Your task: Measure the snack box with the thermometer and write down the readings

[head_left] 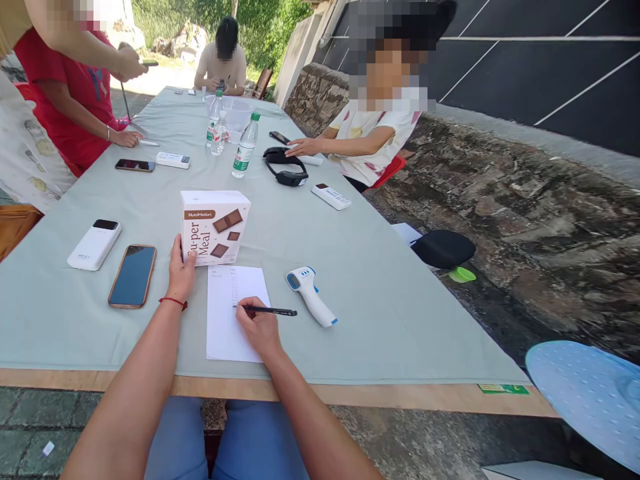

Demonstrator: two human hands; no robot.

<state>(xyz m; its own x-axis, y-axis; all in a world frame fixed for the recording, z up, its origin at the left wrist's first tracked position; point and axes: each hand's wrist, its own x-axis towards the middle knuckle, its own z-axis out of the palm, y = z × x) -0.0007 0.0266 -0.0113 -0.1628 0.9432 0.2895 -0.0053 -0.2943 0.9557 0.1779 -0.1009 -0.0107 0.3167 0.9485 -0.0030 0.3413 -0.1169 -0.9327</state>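
My left hand (181, 272) grips the lower left side of a white and brown box (215, 227) printed with chocolate squares and the word "Meal". The box stands upright on the cloth, just beyond a sheet of white paper (233, 340). In my right hand (260, 330) is a black pen (273, 311), its tip at the paper near a column of small handwritten marks. The writing is too small to read. To the right of the paper lies a white and blue infrared thermometer (313, 297). A phone (133, 276) rests left of my left hand.
A white power bank (95, 245) lies at the left. Farther up the cloth-covered table (380, 320) are water bottles (245, 147), a clear tub (237, 113), a black headset (285, 167) and more devices. Several people are around it. A blue stool (590, 393) stands at the lower right.
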